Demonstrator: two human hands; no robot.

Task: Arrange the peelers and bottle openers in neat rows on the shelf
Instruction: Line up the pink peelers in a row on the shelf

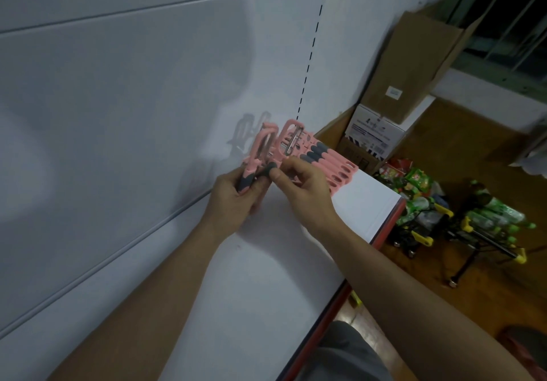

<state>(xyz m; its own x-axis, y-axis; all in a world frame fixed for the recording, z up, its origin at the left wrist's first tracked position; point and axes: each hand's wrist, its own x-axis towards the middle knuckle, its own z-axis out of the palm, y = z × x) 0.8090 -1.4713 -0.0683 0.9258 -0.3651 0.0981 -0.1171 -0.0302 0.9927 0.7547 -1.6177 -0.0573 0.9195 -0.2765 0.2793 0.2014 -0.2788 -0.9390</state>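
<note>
Head-camera view: a person's two forearms reach across the white shelf to work on a row of kitchen tools. The left hand is curled round the grey-and-pink handle of a peeler, head pointing up and away. The right hand, just beside it, pinches the grey handle of a second peeler between thumb and fingers, steel blade uppermost. Just beyond and to the right of the right hand lies the row of pink peelers, handles side by side, long axes running toward the shelf's front edge. The right hand is nearer the row. No bottle openers can be made out.
</note>
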